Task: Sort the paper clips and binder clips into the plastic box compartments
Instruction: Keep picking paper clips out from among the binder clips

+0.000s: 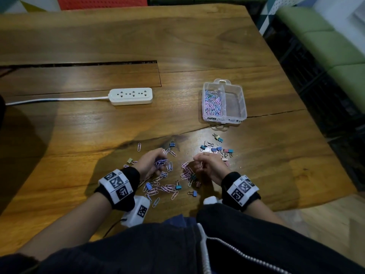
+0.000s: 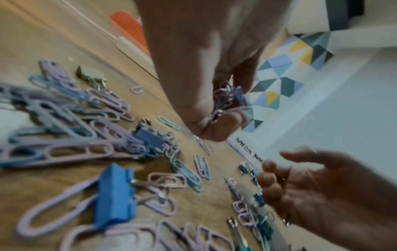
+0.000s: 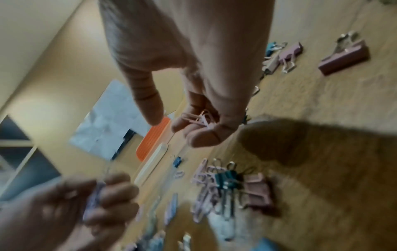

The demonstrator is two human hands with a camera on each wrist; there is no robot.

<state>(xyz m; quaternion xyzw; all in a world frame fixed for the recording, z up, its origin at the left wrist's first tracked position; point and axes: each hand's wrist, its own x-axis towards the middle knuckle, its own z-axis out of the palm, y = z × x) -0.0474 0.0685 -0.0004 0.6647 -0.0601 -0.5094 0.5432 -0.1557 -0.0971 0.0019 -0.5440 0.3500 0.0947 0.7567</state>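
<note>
My left hand (image 1: 158, 158) hovers just above the table and grips a bunch of blue and purple paper clips (image 2: 227, 98). A little to its right, my right hand (image 1: 199, 162) pinches a few pink paper clips (image 3: 196, 118). Loose paper clips (image 1: 158, 187) and single binder clips lie scattered between and below both hands. More binder clips (image 1: 222, 149) sit in a group beyond the right hand. The clear plastic box (image 1: 244, 99) stands further back on the right, with paper clips (image 1: 213, 102) piled in its left compartment.
A white power strip (image 1: 131, 96) with its cable lies at the back left of the wooden table (image 1: 98, 40). The table's right edge runs beside a green bench (image 1: 325, 46). An orange chair (image 1: 102, 1) stands behind the far edge.
</note>
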